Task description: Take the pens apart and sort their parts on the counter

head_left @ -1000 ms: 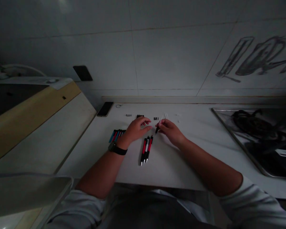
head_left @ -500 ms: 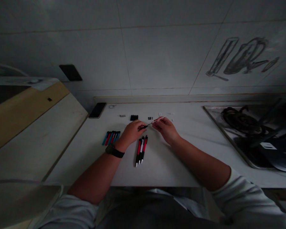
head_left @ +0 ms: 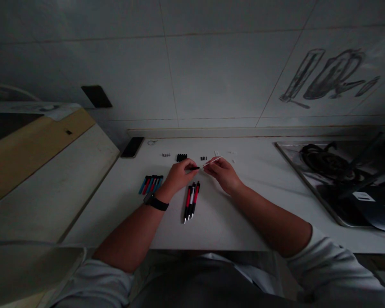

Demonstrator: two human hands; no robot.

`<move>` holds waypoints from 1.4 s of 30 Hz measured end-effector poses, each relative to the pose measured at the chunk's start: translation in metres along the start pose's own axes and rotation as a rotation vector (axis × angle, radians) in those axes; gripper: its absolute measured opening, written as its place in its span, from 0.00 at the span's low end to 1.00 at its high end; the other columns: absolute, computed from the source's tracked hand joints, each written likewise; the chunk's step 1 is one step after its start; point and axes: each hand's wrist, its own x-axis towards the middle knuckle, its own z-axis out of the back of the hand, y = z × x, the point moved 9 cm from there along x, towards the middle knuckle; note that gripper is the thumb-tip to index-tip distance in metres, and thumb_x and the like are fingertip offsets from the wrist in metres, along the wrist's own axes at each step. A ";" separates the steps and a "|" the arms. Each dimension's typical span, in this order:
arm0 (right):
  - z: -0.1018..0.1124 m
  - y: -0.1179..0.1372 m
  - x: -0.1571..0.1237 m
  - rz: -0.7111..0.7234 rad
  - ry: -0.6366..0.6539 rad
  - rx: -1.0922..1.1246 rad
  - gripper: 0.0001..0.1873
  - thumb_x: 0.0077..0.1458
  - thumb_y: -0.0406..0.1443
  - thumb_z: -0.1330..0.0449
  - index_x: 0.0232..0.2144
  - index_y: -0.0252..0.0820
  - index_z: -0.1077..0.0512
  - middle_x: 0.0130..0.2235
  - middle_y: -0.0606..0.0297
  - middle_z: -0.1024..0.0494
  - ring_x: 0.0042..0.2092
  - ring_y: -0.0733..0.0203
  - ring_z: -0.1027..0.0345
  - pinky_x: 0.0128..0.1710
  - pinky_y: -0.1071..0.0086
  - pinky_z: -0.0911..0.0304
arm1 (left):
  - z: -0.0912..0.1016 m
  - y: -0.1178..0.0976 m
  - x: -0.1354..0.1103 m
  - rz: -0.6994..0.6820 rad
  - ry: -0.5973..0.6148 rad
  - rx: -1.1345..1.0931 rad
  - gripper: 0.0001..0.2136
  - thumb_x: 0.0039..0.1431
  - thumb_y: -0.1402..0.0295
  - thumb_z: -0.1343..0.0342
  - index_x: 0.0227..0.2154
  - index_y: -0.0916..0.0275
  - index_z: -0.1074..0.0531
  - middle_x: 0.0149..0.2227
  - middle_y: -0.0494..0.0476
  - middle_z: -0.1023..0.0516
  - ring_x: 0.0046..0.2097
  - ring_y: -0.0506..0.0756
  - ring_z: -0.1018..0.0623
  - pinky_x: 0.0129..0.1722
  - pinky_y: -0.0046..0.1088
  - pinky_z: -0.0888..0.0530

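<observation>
My left hand (head_left: pixel 180 173), with a dark watch on the wrist, is closed on a small black pen part (head_left: pixel 194 168) with a pointed end turned to the right. Pinched in the fingers of my right hand (head_left: pixel 223 173) is a thin white pen refill (head_left: pixel 215 160), slanting down toward that black part. Their ends are close together; whether they touch I cannot tell. Below my hands lie three click pens (head_left: pixel 191 201), red and white with black parts. Left of my left hand is a row of several blue and red pen barrels (head_left: pixel 150 184).
Behind my hands lie small springs (head_left: pixel 166 155), black pen parts (head_left: pixel 182 157), tiny dark pieces (head_left: pixel 203 158) and white refills (head_left: pixel 216 153). A phone (head_left: pixel 132 147) and a ring (head_left: pixel 152 142) lie back left; a gas stove (head_left: pixel 324 171) stands right.
The black pen part in my left hand has turned more level. The refill in my right hand stays close to it, its tip a little changed in angle. The view has shifted slightly.
</observation>
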 end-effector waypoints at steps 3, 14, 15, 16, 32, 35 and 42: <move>0.024 0.026 0.012 0.102 -0.071 -0.087 0.16 0.50 0.45 0.29 0.33 0.46 0.29 0.36 0.68 0.23 0.40 0.61 0.25 0.48 0.60 0.28 | 0.007 0.003 0.001 0.014 -0.036 0.024 0.05 0.60 0.69 0.35 0.38 0.59 0.24 0.38 0.52 0.18 0.42 0.54 0.18 0.46 0.32 0.22; 0.081 0.059 0.055 0.194 -0.266 -1.400 0.14 0.61 0.38 0.40 0.48 0.45 0.24 0.38 0.61 0.16 0.39 0.55 0.25 0.42 0.64 0.36 | 0.006 -0.006 0.001 -0.049 -0.015 0.122 0.05 0.61 0.70 0.35 0.38 0.58 0.23 0.39 0.52 0.17 0.42 0.54 0.18 0.47 0.32 0.22; 0.080 0.054 0.057 0.166 -0.269 -1.452 0.14 0.62 0.38 0.40 0.50 0.46 0.24 0.40 0.60 0.16 0.40 0.54 0.25 0.43 0.63 0.36 | 0.006 -0.006 0.001 -0.052 -0.010 0.130 0.05 0.61 0.70 0.35 0.39 0.58 0.23 0.39 0.52 0.17 0.42 0.54 0.18 0.47 0.32 0.22; 0.079 0.050 0.059 0.140 -0.273 -1.498 0.15 0.62 0.38 0.40 0.51 0.46 0.24 0.42 0.59 0.15 0.42 0.53 0.24 0.44 0.63 0.36 | 0.005 -0.007 0.001 -0.055 -0.007 0.139 0.05 0.61 0.70 0.35 0.39 0.58 0.23 0.39 0.52 0.17 0.42 0.54 0.18 0.47 0.32 0.22; 0.064 0.048 0.042 0.158 -0.157 -1.809 0.17 0.64 0.40 0.45 0.45 0.49 0.17 0.48 0.54 0.18 0.48 0.48 0.27 0.49 0.57 0.41 | 0.012 -0.015 0.001 -0.102 -0.014 0.260 0.05 0.61 0.70 0.35 0.40 0.57 0.23 0.40 0.53 0.17 0.44 0.56 0.19 0.48 0.34 0.24; 0.062 0.052 0.041 0.186 -0.172 -1.770 0.16 0.63 0.39 0.44 0.44 0.47 0.17 0.47 0.52 0.18 0.48 0.47 0.27 0.50 0.55 0.40 | 0.011 -0.014 0.002 -0.099 -0.010 0.267 0.05 0.61 0.70 0.35 0.39 0.57 0.23 0.40 0.53 0.17 0.44 0.56 0.19 0.48 0.35 0.24; 0.005 0.053 0.016 0.444 0.095 -1.173 0.13 0.61 0.42 0.39 0.45 0.48 0.19 0.43 0.59 0.18 0.44 0.54 0.26 0.48 0.61 0.34 | 0.014 -0.023 0.001 -0.117 -0.055 0.205 0.05 0.61 0.70 0.34 0.39 0.59 0.23 0.40 0.54 0.17 0.44 0.56 0.19 0.47 0.34 0.23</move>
